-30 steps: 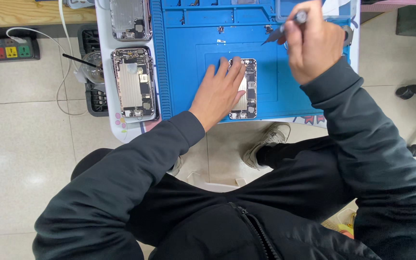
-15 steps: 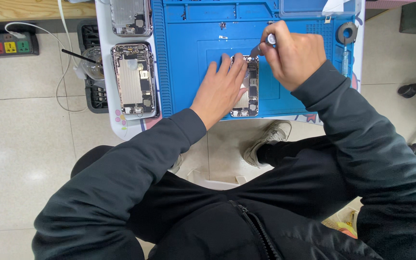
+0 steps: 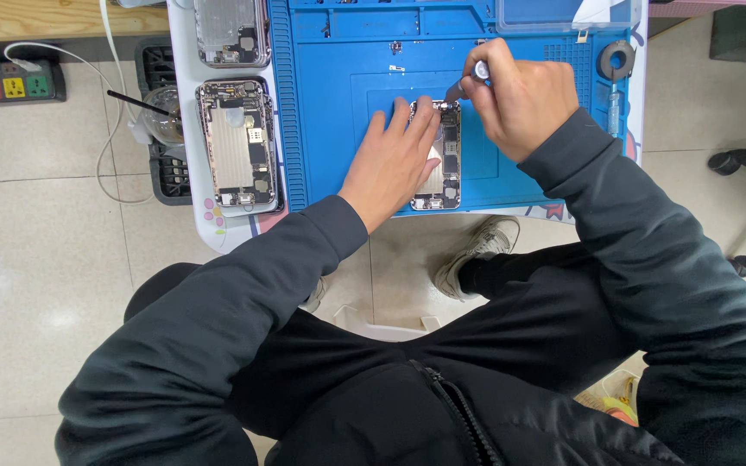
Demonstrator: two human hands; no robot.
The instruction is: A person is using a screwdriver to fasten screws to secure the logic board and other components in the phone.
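An opened phone chassis [image 3: 444, 164] lies on the blue work mat [image 3: 338, 95]. My left hand [image 3: 393, 160] lies flat over its left side, fingers spread, pressing it down. My right hand [image 3: 520, 95] grips a small screwdriver [image 3: 468, 79] whose tip touches the chassis's top edge. Much of the chassis is hidden under my left hand.
Two more opened phone chassis [image 3: 237, 142] [image 3: 230, 30] lie left of the mat on the white table. A black tray with a glass dish [image 3: 161, 121] hangs off the left edge. A power strip [image 3: 10, 82] sits on the floor. A tape roll [image 3: 616, 59] sits at the mat's right.
My right hand came down from the upper right with the screwdriver and brought its tip to the chassis's top edge. My left hand stayed on the chassis.
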